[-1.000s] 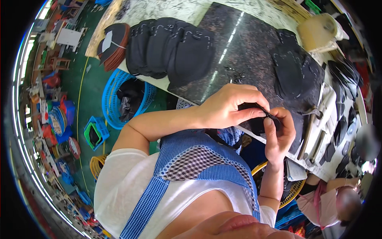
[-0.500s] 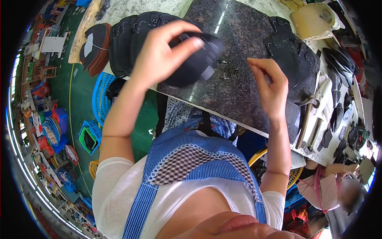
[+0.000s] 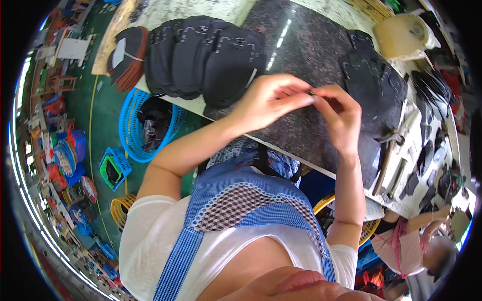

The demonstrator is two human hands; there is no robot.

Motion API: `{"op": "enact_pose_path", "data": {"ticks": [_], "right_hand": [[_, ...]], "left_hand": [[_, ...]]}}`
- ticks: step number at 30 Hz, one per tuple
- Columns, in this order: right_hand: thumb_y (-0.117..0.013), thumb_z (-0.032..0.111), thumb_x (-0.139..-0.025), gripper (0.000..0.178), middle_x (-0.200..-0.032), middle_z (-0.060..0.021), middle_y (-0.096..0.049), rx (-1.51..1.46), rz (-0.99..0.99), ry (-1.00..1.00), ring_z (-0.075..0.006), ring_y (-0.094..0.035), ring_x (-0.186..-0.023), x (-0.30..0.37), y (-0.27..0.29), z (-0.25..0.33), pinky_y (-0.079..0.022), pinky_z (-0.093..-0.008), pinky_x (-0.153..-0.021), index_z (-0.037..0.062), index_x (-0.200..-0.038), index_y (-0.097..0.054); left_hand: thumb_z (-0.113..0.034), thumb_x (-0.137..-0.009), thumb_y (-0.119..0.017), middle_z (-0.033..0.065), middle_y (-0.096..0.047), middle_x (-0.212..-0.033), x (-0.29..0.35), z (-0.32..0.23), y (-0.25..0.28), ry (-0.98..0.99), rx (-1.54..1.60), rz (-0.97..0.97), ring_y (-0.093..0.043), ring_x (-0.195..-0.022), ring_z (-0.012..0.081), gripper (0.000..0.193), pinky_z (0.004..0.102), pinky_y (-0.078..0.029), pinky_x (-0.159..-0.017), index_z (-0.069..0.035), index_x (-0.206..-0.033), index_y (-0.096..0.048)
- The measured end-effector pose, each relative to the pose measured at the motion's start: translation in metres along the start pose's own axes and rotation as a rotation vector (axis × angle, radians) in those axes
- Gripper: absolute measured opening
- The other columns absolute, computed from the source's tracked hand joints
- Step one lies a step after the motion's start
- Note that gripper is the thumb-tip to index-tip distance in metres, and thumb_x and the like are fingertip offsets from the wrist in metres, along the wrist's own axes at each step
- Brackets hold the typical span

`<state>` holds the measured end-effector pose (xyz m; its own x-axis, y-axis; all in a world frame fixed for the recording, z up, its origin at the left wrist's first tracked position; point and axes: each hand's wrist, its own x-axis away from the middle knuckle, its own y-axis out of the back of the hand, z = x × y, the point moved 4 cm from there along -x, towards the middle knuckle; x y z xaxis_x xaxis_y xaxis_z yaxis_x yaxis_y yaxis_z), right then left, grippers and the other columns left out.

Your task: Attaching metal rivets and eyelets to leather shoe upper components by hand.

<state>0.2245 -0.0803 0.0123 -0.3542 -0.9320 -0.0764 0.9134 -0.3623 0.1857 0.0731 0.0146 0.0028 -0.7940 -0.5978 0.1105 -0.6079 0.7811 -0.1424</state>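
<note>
Over the dark stone slab (image 3: 301, 45), my left hand (image 3: 276, 98) and my right hand (image 3: 341, 110) meet at the fingertips. Both are pinched closed around a tiny dark piece (image 3: 312, 94), too small to name. Left of my hands, several black shaped pieces (image 3: 233, 65) with pale stitch-like marks lie overlapped in a row, the nearest beside my left wrist. More such black pieces (image 3: 365, 80) are piled to the right of my right hand. The slab directly behind my hands is partly hidden by them.
A brown-edged stack (image 3: 129, 62) with a pale band stands at the far left. A yellowed plastic container (image 3: 399, 35) sits at the back right, near tools (image 3: 394, 140). Blue baskets (image 3: 128, 125) stand on the green floor. A co-worker (image 3: 401, 248) is at lower right.
My left hand has let go of a black piece, which now lies at the right end of the row. It has moved right to meet my right hand's fingertips.
</note>
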Motion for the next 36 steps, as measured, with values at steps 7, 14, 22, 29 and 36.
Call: {"op": "enact_pose_path", "data": {"ticks": [7,14,22,29,36], "right_hand": [[-0.073,-0.005,-0.085,0.020,-0.095,-0.0059,-0.065,0.043,-0.122,0.138,-0.0119,-0.061,-0.083,0.036,0.014,0.040,-0.050,-0.0247,-0.075,-0.0030,-0.104,-0.069],[-0.083,0.003,-0.072,0.030,-0.092,-0.0131,-0.067,0.560,0.129,0.428,-0.0284,-0.068,-0.079,0.055,0.027,0.074,-0.056,-0.0363,-0.066,0.0010,-0.097,-0.067],[-0.081,0.005,-0.076,0.019,-0.079,-0.0099,-0.068,0.428,0.085,0.308,-0.0256,-0.068,-0.069,0.070,0.048,0.062,-0.053,-0.0347,-0.058,0.0028,-0.091,-0.069],[-0.080,0.004,-0.081,0.017,-0.078,-0.0072,-0.071,0.192,-0.134,0.098,-0.0132,-0.069,-0.069,0.058,0.072,0.057,-0.055,-0.0278,-0.063,0.0006,-0.095,-0.072],[-0.066,0.004,-0.093,0.009,-0.083,-0.0068,-0.071,0.060,-0.446,-0.181,-0.0077,-0.065,-0.072,0.040,0.102,0.000,-0.052,-0.0231,-0.067,-0.0031,-0.097,-0.070]], "left_hand": [[-0.017,-0.091,-0.076,0.0015,-0.068,-0.083,-0.005,0.016,-0.041,0.211,0.582,0.094,-0.058,-0.073,0.0069,0.015,0.0199,-0.046,-0.064,-0.003,-0.096,-0.074],[-0.020,-0.086,-0.081,0.0019,-0.068,-0.074,0.001,-0.007,-0.053,0.322,-0.011,0.462,-0.058,-0.065,0.0069,0.021,0.0218,-0.048,-0.061,0.000,-0.089,-0.073],[-0.022,-0.089,-0.077,0.0094,-0.073,-0.083,-0.026,-0.026,-0.059,0.541,0.044,0.825,-0.071,-0.074,0.0134,0.027,0.0237,-0.059,-0.070,0.002,-0.100,-0.074],[-0.030,-0.090,-0.076,0.0012,-0.067,-0.065,-0.073,-0.020,-0.088,0.424,0.061,0.870,-0.063,-0.058,0.0069,0.028,0.0206,-0.048,-0.052,-0.004,-0.083,-0.074],[-0.055,-0.073,-0.083,0.0126,-0.062,-0.117,-0.153,0.001,-0.077,-0.656,-1.340,-0.119,-0.057,-0.114,0.0305,0.072,0.0436,-0.045,-0.096,0.001,-0.114,-0.065]]}}
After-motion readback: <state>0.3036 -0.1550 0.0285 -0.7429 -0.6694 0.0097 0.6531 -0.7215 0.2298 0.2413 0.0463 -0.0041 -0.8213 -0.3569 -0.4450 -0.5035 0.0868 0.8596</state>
